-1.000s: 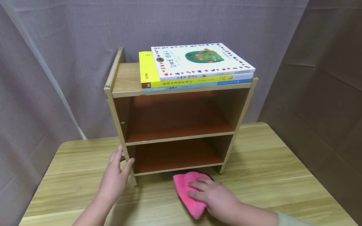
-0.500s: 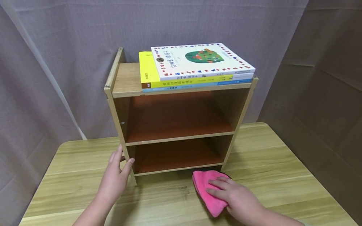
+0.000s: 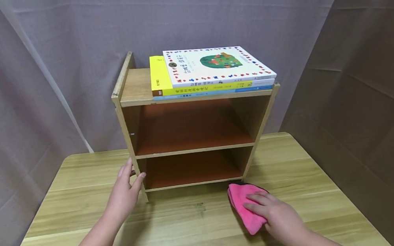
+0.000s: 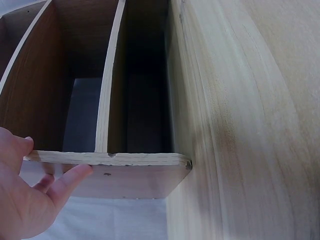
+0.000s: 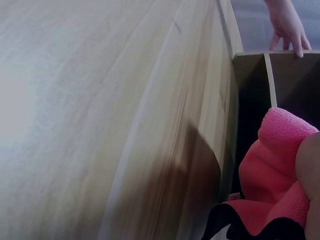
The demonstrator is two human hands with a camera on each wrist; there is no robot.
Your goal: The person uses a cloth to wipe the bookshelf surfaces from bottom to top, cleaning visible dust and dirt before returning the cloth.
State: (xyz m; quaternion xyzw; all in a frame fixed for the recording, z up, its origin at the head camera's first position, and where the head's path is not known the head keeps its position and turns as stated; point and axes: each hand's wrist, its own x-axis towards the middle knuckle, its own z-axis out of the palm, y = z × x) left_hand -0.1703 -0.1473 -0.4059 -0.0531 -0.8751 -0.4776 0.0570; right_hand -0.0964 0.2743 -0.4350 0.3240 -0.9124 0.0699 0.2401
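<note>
My left hand (image 3: 123,195) grips the left side panel of a small wooden bookshelf (image 3: 194,151) on the table. In the left wrist view its thumb and fingers lie either side of the panel's front edge (image 4: 115,159). My right hand (image 3: 281,218) holds a pink fleecy cloth (image 3: 242,205) by the shelf's lower right front corner. Folded, the cloth shows a dark underside in the right wrist view, where its pink folds (image 5: 270,175) overlap the shelf front. Its thumb is hidden in the head view.
Several books (image 3: 219,63) with white, yellow and blue covers lie stacked on the shelf top. The wooden table (image 3: 179,235) carries a small dark mark in front of the shelf. Grey curtains (image 3: 79,51) hang behind and to the sides.
My right hand has slid the pink cloth to the right along the front of the bookshelf, from near its middle to its right corner. My left hand stays on the side panel.
</note>
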